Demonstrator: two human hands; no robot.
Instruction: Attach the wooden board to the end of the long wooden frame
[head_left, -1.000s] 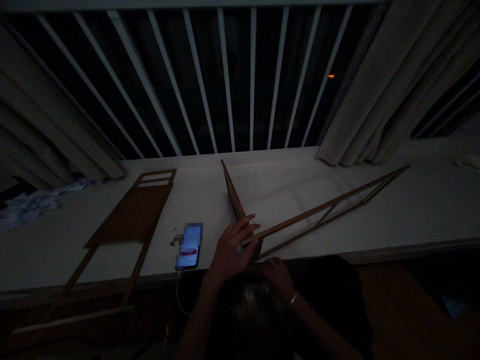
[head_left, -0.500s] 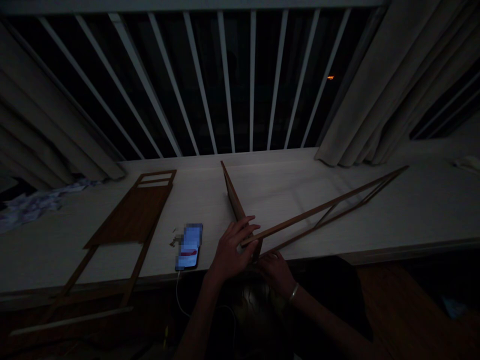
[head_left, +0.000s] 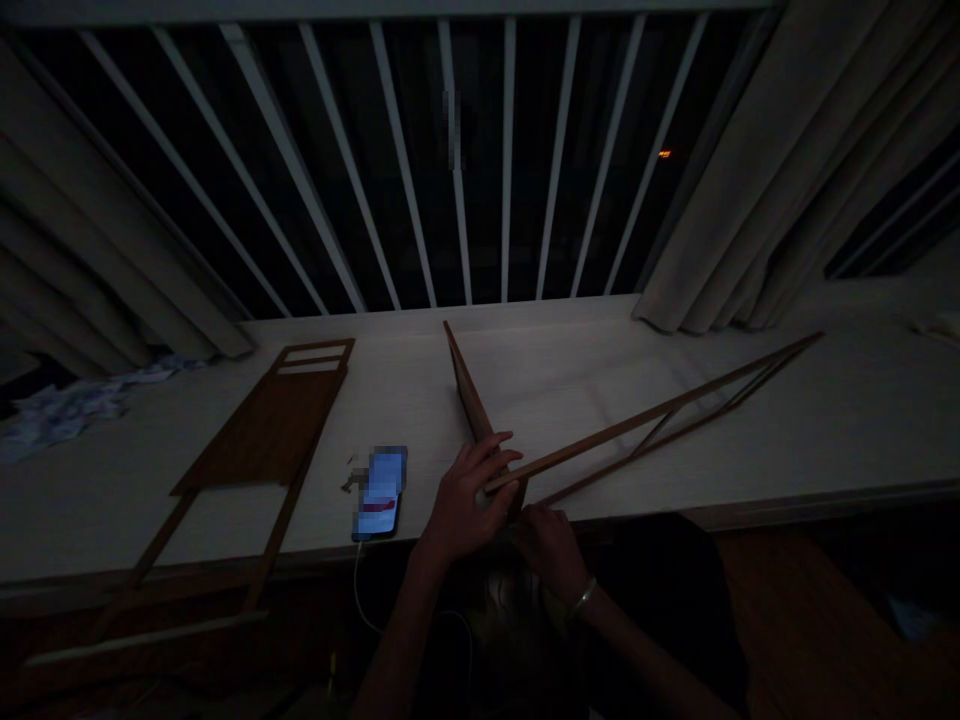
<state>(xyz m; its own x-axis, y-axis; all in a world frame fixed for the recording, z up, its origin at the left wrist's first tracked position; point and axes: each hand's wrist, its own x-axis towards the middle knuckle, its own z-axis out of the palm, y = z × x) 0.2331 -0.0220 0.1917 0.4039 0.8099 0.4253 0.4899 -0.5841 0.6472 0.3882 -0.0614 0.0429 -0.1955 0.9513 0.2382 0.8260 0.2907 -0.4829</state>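
A wooden frame point(head_left: 615, 428) with two long rails and crossbars stands on its edge on the white ledge. A dark wooden panel point(head_left: 470, 392) meets it at an angle. My left hand point(head_left: 469, 500) is closed round the corner where they meet, thumb and fingers on the near end of the upper rail. Just below and to the right, my right hand point(head_left: 551, 548), with a bracelet on the wrist, has its fingers curled at the near end of the lower rail. What those fingers pinch is too dark to make out.
A similar wooden piece point(head_left: 262, 425) with slats and legs lies at left, overhanging the ledge point(head_left: 397, 390). A lit phone point(head_left: 381, 495) with a white cable lies beside small hardware pieces point(head_left: 356, 480). White bars point(head_left: 507, 160) and curtains point(head_left: 720, 200) stand behind; crumpled cloth point(head_left: 67, 405) at far left.
My right hand's fingers have shifted slightly at the lower corner. My left hand keeps its hold, and the wooden frame stays in nearly the same place.
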